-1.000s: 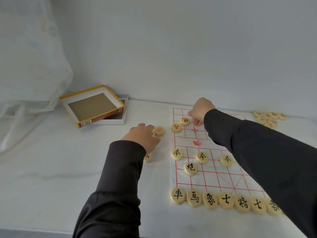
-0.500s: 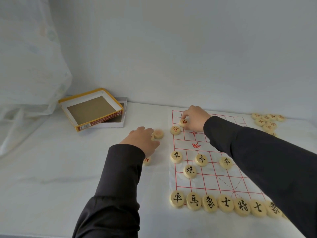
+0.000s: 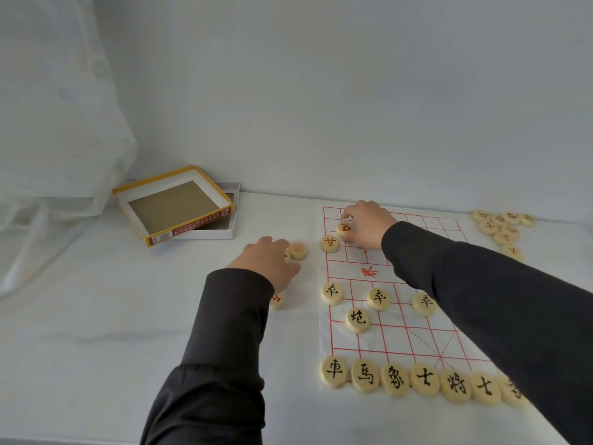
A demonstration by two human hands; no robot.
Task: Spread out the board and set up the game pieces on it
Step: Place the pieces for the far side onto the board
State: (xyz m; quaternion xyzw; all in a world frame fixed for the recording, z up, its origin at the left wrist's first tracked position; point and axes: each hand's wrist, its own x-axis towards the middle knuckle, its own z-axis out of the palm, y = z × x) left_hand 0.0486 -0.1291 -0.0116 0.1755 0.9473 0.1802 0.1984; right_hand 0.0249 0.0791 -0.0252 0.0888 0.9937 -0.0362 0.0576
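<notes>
A white sheet board (image 3: 394, 338) with red grid lines lies flat on the table. Black-lettered wooden discs line its near edge (image 3: 423, 379), and several more stand two rows up (image 3: 378, 298). My right hand (image 3: 369, 224) rests at the far left of the board, its fingers on a red-lettered disc (image 3: 344, 229); another red disc (image 3: 330, 243) lies just left of it. My left hand (image 3: 268, 263) lies knuckles-up off the board's left side, over loose red discs (image 3: 298, 251), one partly hidden beneath it (image 3: 277, 300). What its fingers hold is hidden.
A pile of red-lettered discs (image 3: 500, 224) sits at the far right by the wall. An open yellow-edged box lid (image 3: 173, 205) leans on its white tray (image 3: 229, 216) at the far left. A pale curtain (image 3: 57, 123) hangs left. The wall is close behind.
My right hand has drawn back slightly from the board's far edge and settled its fingers on the red disc. My left hand has barely moved.
</notes>
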